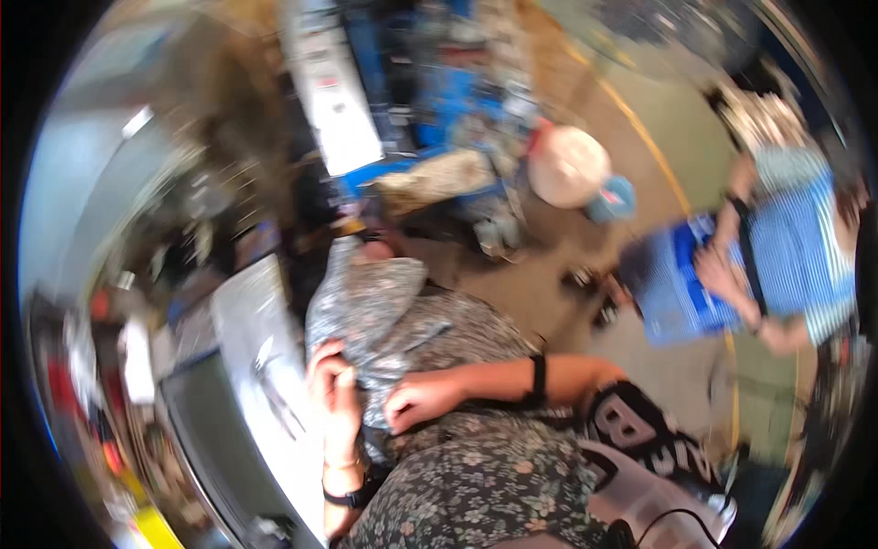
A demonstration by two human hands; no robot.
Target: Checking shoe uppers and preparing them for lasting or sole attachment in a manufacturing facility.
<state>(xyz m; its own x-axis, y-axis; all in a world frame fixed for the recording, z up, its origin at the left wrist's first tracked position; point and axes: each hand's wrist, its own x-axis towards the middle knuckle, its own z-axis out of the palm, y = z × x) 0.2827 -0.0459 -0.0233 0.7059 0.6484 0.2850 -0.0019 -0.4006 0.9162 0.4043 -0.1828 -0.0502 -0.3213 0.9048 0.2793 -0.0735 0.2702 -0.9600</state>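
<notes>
My left hand point(331, 389) is raised at the left of my lap, its fingers curled in. A small pale spot shows at its fingertips; whether it is a held thing I cannot make out. Close by on the right, my right hand point(425, 399) lies over my lap with its fingers folded, and what they may hold is hidden. The two hands are apart. Beneath them is floral cloth point(457, 339) covering my legs. Motion blurs the whole picture.
At my left a work surface bears a shiny clear plastic sheet point(261, 339). A blue machine frame point(453, 110) stands ahead. Beyond my knees are a white round container point(569, 166) and a light-blue tub point(613, 199). At the right sits another person point(777, 229) in striped clothing, holding something blue.
</notes>
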